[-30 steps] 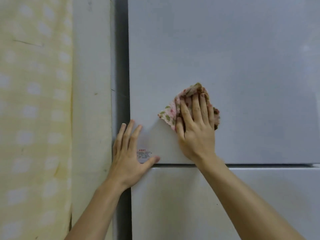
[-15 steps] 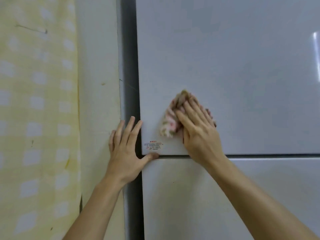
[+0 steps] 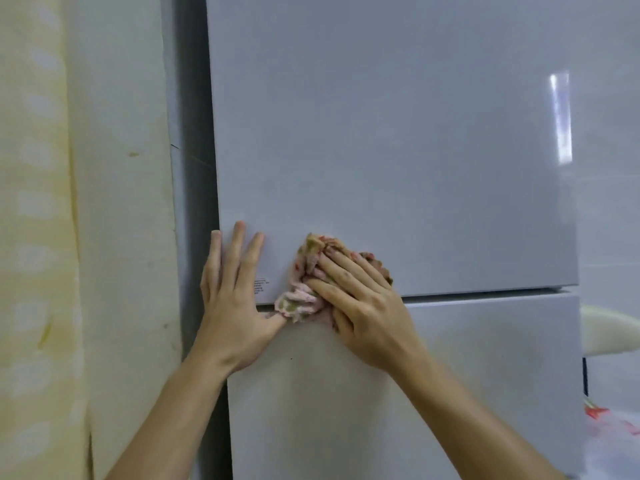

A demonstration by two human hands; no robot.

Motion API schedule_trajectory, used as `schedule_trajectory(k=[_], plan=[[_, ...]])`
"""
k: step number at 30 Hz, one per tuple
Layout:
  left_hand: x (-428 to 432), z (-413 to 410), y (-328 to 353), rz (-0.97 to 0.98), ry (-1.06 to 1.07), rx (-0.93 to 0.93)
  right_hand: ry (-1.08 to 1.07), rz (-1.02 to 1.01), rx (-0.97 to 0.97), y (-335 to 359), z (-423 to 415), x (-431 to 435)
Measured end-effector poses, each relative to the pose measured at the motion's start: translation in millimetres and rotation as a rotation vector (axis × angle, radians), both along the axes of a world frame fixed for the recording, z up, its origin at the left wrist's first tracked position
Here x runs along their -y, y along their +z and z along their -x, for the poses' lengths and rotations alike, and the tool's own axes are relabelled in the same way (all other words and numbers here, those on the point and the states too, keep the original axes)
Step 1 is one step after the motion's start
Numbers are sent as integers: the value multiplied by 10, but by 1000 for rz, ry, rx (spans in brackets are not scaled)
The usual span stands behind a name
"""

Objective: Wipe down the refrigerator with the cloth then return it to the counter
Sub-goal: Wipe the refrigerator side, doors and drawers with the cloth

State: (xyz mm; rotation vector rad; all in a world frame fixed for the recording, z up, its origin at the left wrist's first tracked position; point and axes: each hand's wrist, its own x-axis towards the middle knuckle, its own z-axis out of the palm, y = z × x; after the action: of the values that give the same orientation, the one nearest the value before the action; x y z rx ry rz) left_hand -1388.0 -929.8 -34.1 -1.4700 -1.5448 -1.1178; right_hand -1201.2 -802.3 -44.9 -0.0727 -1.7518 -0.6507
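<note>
- The right hand (image 3: 362,308) lies just below centre frame, fingers spread and nearly straight. It presses a bunched pink-and-green floral cloth (image 3: 298,298) flat against the fridge front, and nothing is curled into the palm.
- The left hand (image 3: 232,306), just left of it, is laid flat with fingers straight and slightly fanned. Its fingertips rest on the upper door's left edge, and its thumb reaches right along the door seam to touch the cloth's lower corner.
- The tall, glossy pale-grey refrigerator (image 3: 398,140) fills most of the frame. The upper door and the lower door (image 3: 381,403) are both closed, so the inside is hidden. A bright streak of reflected light sits at upper right.
- A yellow fabric with white checks (image 3: 31,237) runs down the far left edge, blurred.
- A cream painted wall (image 3: 121,209) with small stains stands between that fabric and the fridge side.
- The cloth straddles the seam between the two doors near their left edge, mostly under the right hand's fingers.
- A pale rounded object (image 3: 606,336) shows at the right edge, beside the lower door; what it is cannot be told.
- A small printed label (image 3: 262,286) sits at the upper door's lower left corner, partly covered by the left hand.
</note>
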Motion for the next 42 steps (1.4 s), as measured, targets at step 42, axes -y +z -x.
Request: schedule_trajectory(k=[42], plan=[[184,924,-533,-197,-78,1,194,235,-36,-866,1110,816]])
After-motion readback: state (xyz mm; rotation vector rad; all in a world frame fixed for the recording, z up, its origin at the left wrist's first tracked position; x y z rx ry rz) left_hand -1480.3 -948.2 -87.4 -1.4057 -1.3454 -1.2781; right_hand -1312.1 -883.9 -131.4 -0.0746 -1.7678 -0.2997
